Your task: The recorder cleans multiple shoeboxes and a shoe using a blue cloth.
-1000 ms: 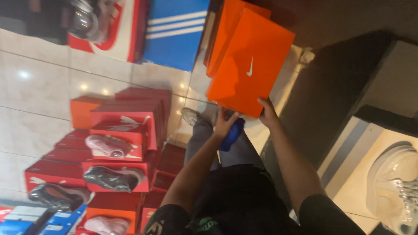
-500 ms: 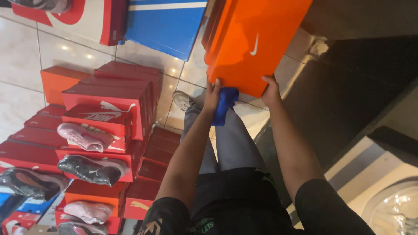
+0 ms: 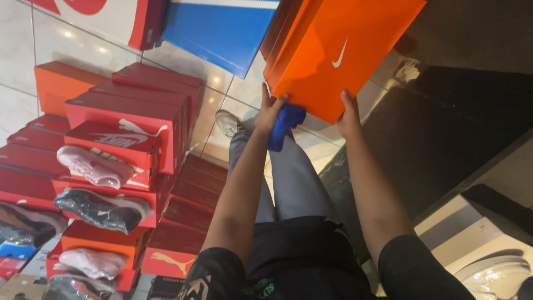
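Gripping an orange shoebox [image 3: 338,50] at twelve o'clock, left hand [image 3: 272,108] also clutching a blue cloth [image 3: 283,125], right hand [image 3: 348,114] clasping its edge; a steady carry seems next.

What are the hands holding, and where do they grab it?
Both hands hold the orange shoebox at its near end: left hand, with a blue cloth, and right hand.
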